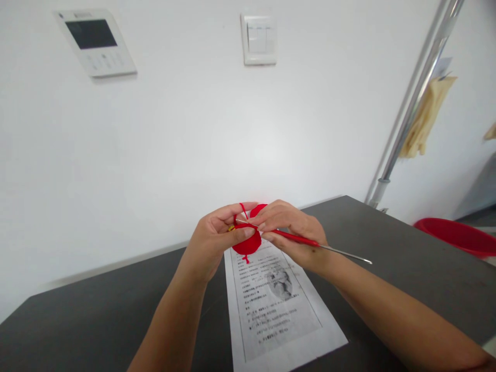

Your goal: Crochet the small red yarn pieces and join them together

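Pinching a small, round red yarn piece (pixel 248 244) between the thumb and fingers of the left hand (pixel 211 235), up in the air, just over the near side of the paper's top end. Pinching a thin hook (pixel 296 238) in the right hand (pixel 294 227), with thumb and fingers pressed on its red handle. Pointing the hook's silver front end left, at the top edge of the red yarn piece; too small to tell if through a loop. Sticking out past the right hand to the right, a long silver back end. Over the raised left pointer finger, a red strand (pixel 243 208). Beside the left fingers, a tiny yellow bit (pixel 231 228). Behind the right fingers, more red stuff (pixel 258 208), mostly hidden. Below the hands, a white paper (pixel 287 354) with printed words and a gray picture (pixel 281 284), flat on a dark table (pixel 375 253). Farther out, a white wall (pixel 186 129) with a light switch (pixel 259 41) and a screen panel (pixel 93 35). To the right, a shiny pole (pixel 416 98), hanging yellowish gloves (pixel 430 116) and a red tub (pixel 453 235).
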The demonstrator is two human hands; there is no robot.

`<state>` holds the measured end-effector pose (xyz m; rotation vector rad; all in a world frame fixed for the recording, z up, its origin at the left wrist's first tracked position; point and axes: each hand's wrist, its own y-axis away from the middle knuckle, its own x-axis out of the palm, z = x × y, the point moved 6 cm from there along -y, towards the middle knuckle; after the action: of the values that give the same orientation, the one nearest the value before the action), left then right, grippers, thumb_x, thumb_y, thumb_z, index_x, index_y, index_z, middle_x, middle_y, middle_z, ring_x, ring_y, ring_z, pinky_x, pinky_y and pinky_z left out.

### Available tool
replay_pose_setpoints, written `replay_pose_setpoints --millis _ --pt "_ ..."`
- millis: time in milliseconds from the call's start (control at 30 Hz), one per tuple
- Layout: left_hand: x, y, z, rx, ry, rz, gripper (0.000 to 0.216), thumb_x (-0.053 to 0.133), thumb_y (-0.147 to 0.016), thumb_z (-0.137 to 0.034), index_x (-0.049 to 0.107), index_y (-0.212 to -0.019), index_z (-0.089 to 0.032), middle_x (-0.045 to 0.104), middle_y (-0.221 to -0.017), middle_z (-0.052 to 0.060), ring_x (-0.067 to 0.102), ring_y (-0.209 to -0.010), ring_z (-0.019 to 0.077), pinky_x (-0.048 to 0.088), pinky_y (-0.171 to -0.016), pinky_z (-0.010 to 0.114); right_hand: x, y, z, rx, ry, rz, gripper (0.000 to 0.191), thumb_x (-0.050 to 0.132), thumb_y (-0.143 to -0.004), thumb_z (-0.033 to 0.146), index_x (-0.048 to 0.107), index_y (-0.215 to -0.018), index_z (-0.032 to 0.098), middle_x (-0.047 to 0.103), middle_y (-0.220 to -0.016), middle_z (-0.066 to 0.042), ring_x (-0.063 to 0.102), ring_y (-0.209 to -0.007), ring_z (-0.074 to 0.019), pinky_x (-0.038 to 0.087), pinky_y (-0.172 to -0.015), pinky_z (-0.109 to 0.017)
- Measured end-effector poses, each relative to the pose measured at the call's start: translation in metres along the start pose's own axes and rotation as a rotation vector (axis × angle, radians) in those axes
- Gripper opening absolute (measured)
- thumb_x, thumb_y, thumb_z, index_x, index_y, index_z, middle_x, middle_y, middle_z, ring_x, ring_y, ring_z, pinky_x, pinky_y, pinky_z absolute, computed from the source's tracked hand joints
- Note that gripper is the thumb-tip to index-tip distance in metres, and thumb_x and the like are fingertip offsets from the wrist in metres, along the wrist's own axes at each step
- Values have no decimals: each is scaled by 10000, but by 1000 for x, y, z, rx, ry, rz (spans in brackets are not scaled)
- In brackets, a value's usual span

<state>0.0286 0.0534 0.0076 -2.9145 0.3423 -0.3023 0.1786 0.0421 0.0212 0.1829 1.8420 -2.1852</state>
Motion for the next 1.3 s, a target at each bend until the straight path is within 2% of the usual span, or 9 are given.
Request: replay_pose_setpoints --millis 200,300,400,467,533,633,767,1000,1300 --pt "-2 1 1 22 -100 -87 569 860 -652 -231 717 -1199 -162 754 -767 31 702 -727 175 549 -729 290 1 2 -2 -22 44 -81 70 650 -929 159 657 -986 199 746 -927 -62 689 -884 -175 584 -778 -352" --pt "-2 6 -4 170 -284 -255 551 811 -713 -248 689 -1243 -163 727 -763 4 688 -770 184 547 -795 317 3 2 -3 -20 138 -69 87 612 -943 159 622 -1019 200 730 -984 -77 676 -943 -186 568 -840 -373" --pt "3 15 -9 353 -501 -428 484 758 -762 -213 696 -1241 -202 734 -861 2 678 -956 205 481 -986 345 9 4 -5 -25 277 -32 89 554 -957 177 580 -1033 216 706 -1045 -91 655 -996 -209 559 -873 -401" --pt "5 15 -6 352 -474 -451 487 748 -768 -210 689 -1251 -208 731 -859 -2 678 -944 195 484 -978 339 14 7 -7 -51 364 -13 72 531 -963 192 571 -1014 222 694 -1057 -95 644 -1015 -219 558 -883 -411" --pt "3 9 2 241 -293 -377 518 768 -753 -247 679 -1260 -194 725 -805 -1 688 -851 185 536 -852 320 16 9 -8 -89 420 2 60 524 -971 199 575 -992 223 688 -1075 -99 636 -1045 -219 552 -912 -415" --pt "4 -2 10 43 -13 -128 551 850 -648 -246 721 -1176 -155 743 -759 26 693 -728 180 553 -734 303 16 7 -4 -133 385 40 45 539 -979 230 583 -988 224 698 -1071 -89 634 -1072 -205 548 -941 -400" --pt "2 -2 6 -111 66 101 387 871 -609 -214 786 -978 -132 768 -774 86 685 -655 179 529 -672 286 6 -5 3 -42 166 98 59 575 -970 242 614 -1007 219 726 -1006 -61 656 -1021 -193 543 -935 -398" --pt "6 5 5 -142 147 164 327 862 -574 -253 787 -878 -158 756 -756 81 681 -647 203 518 -673 311 -2 -12 15 -22 18 65 67 631 -942 206 670 -992 226 756 -1009 -61 675 -1015 -200 549 -920 -425" --pt "16 9 4 -115 201 176 369 802 -628 -196 782 -997 -183 724 -780 50 651 -715 183 474 -736 301 -7 -14 19 -118 29 49 53 643 -949 226 678 -980 203 778 -987 -73 719 -968 -187 563 -917 -407"
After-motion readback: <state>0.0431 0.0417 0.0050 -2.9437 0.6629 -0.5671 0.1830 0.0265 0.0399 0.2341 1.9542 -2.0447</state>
